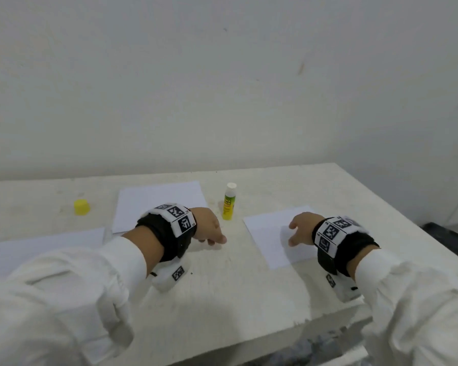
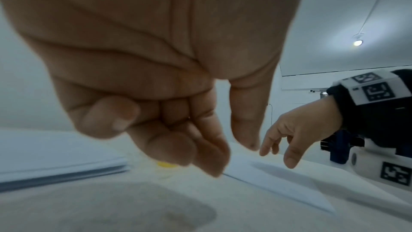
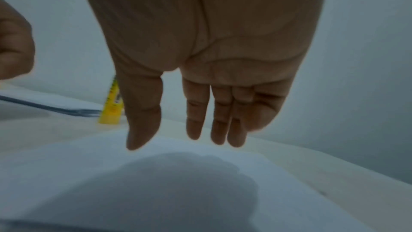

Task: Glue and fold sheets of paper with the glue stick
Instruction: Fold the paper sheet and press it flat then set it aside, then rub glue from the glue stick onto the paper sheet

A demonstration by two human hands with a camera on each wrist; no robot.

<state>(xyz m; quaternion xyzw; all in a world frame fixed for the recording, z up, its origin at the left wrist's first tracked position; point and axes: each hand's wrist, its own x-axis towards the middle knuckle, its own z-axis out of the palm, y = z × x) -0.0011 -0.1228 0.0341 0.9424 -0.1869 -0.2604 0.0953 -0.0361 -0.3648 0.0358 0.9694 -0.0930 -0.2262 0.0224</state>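
White sleeves [image 1: 64, 286] lowest in the head view. Far left of the left hand [image 1: 209, 228] — yellow cap [image 1: 81, 206] on the table [image 1: 222, 299]; beyond that wrist, a paper sheet [image 1: 154, 199]. Left fingers loosely curled, empty. Between the hands but farther off, uncapped glue stick [image 1: 229, 202], upright. Right hand [image 1: 302, 228] relaxed, fingers nearly straight, empty — hovering over another sheet [image 1: 270, 249].

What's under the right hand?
A white paper sheet lies on the table beneath the right hand, which hovers open above it and casts a shadow. Whatever lies beneath the sheet is hidden.
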